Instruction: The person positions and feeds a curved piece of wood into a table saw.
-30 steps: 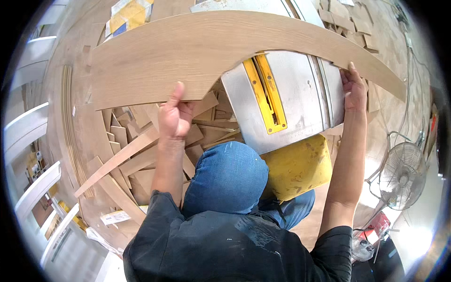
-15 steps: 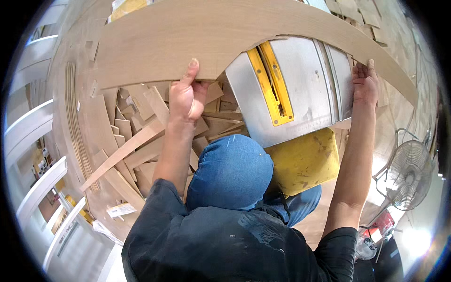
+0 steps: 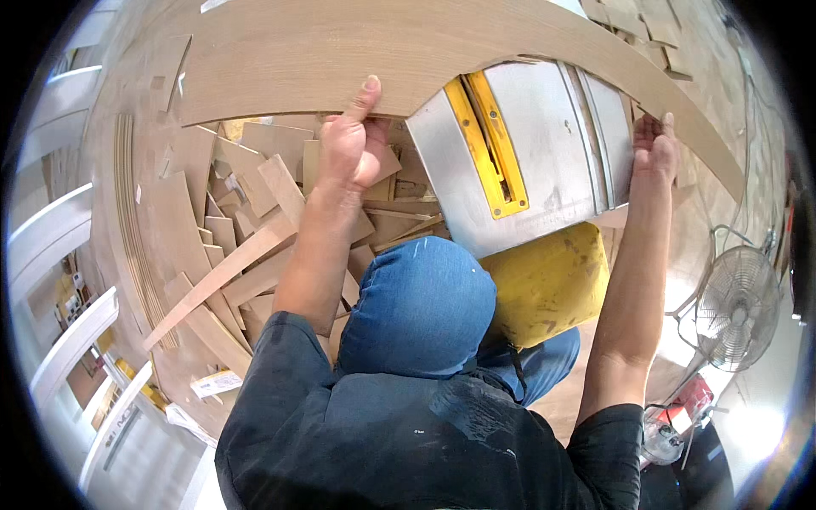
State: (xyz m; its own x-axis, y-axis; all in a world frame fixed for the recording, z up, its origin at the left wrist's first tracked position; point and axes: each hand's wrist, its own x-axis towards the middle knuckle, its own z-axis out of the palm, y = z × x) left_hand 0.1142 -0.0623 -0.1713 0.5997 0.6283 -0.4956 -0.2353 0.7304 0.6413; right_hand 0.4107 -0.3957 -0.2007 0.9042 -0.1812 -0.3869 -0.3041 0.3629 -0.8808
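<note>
A long light-wood board (image 3: 331, 51) with a cut-away notch along its near edge spans the top of the view. My left hand (image 3: 353, 144) grips the near edge of its wide part, thumb on top. My right hand (image 3: 654, 144) holds the narrower right part by its near edge, fingers bent against it. Below the board sits a table saw with a silver metal top (image 3: 552, 153) and a yellow slotted insert (image 3: 489, 144); no blade can be made out.
Wood offcuts (image 3: 255, 187) lie in a heap at left, beside stacked strips (image 3: 144, 238). A yellow padded block (image 3: 544, 285) is by my knee (image 3: 412, 306). A metal fan (image 3: 735, 306) stands at right, near cables. White railing-like pieces (image 3: 51, 229) line the far left.
The board and my left hand have moved away from me, up in the view. My right hand has shifted slightly rightward. Both still hold the board, and more offcuts show beneath it.
</note>
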